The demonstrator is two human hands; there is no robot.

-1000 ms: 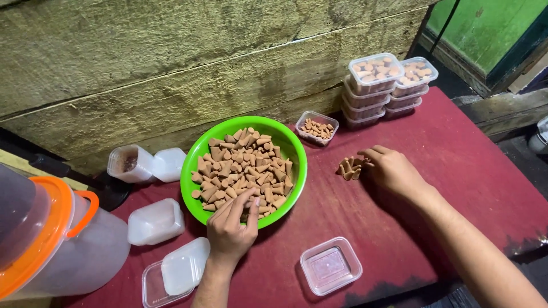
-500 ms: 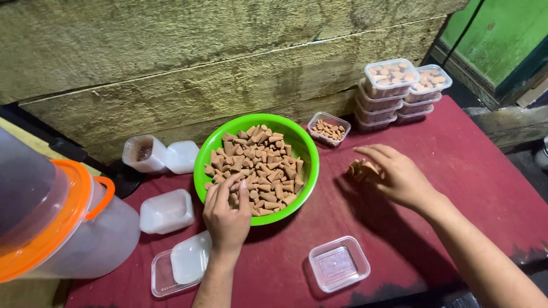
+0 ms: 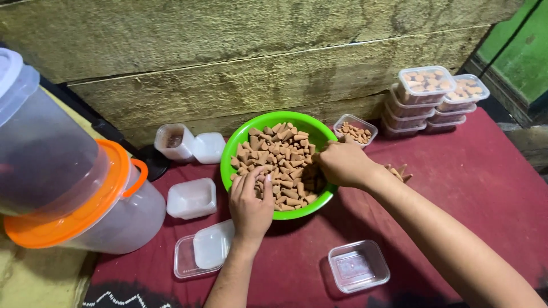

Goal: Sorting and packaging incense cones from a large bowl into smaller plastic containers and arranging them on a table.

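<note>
A green bowl [image 3: 240, 141] full of small brown cone-shaped pieces [image 3: 278, 154] stands on a dark red cloth [image 3: 456, 182]. My left hand [image 3: 251, 202] lies over the bowl's near rim, fingers curled down onto the pieces. My right hand [image 3: 342, 162] reaches into the bowl from the right, fingers closed among the pieces; what it holds is hidden. A few loose pieces [image 3: 398, 171] lie on the cloth just behind my right wrist.
Stacked lidded boxes of pieces [image 3: 434, 100] stand at the back right, an open part-filled box [image 3: 355, 131] beside the bowl. Empty clear boxes [image 3: 358, 265] and lids [image 3: 191, 198] lie near the front. Large orange-rimmed plastic tubs [image 3: 68, 188] stand at left, against a rough wall.
My right hand left the small pile on the cloth and moved left into the bowl. My left hand stayed at the bowl's near edge.
</note>
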